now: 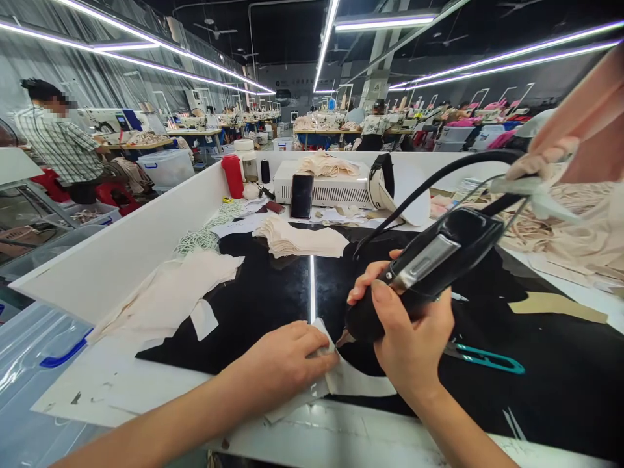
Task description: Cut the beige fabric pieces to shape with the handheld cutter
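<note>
My right hand (414,344) is wrapped round a black corded power hand tool (429,250) with a silver plate on its side. Its lower end points down and left, close to a small white fabric piece (361,382) near the table's front edge. On the left part of that piece lies my left hand (292,357), fingers curled and pressed onto the cloth. The tool's tip comes near my left fingertips; whether it touches the fabric I cannot tell. A thick black cable (439,169) arcs from the tool's upper end.
Stacked cream fabric pieces (302,238) lie behind, more cloth (166,296) at left. Teal thread snips (487,359) and tweezers (514,424) lie at right. A phone (301,196) leans on a white vented box (336,185). Low white walls (121,253) edge the table. A person (58,140) sits at far left.
</note>
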Motion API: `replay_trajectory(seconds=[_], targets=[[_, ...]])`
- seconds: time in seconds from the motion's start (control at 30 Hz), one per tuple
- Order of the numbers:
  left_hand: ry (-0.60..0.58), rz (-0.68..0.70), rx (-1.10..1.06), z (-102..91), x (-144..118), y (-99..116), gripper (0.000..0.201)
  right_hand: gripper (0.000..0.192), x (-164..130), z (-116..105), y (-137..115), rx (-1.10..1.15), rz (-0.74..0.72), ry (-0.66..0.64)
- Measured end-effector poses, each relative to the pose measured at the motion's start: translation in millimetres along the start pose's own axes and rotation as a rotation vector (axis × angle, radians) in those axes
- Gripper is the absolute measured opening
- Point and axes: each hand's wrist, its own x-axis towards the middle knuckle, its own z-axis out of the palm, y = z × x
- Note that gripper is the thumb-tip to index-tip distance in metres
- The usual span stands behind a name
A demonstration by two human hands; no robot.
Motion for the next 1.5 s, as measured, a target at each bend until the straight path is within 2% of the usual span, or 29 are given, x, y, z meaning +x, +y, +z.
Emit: replay_trajectory(seconds=[0.2,0.37,0.53,0.7,0.87,1.0,1.1,1.5], targets=[[-0.013,0.012,0.041,-1.7,-1,2,0.025,0.038,0,-4,-6,0.031,-0.008,0.015],[-0.022,0.018,0.104,-1.9,-1,3,0.024,0.038,-3,-5,-4,0.029,-0.005,-0.003],[-0.043,0.023,0.124,-0.8,-2,3,0.024,0.031,-4,-5,-6,0.006,0.023,0.012],[-0.038,0.018,0.076,-0.7,-6,-5,0.027,0.038,0,-11,-13,0.014,0.014,0.048],[0.024,0.010,-0.037,-1.7,-2,-6,0.028,0.039,0,-17,-14,0.015,-0.008,0.093],[-0.047,-0.030,-0.146,0.3,8,6,0.027,0.042,-6,-23,-15,-0.016,0.003,0.122],[-0.078,-0.057,-0.144,4.6,10,12,0.025,0.042,-10,-26,-16,-0.022,-0.004,0.100],[-0.110,-0.095,-0.113,4.1,0,13,0.027,0.044,-15,-24,-18,-0.005,0.012,0.102]])
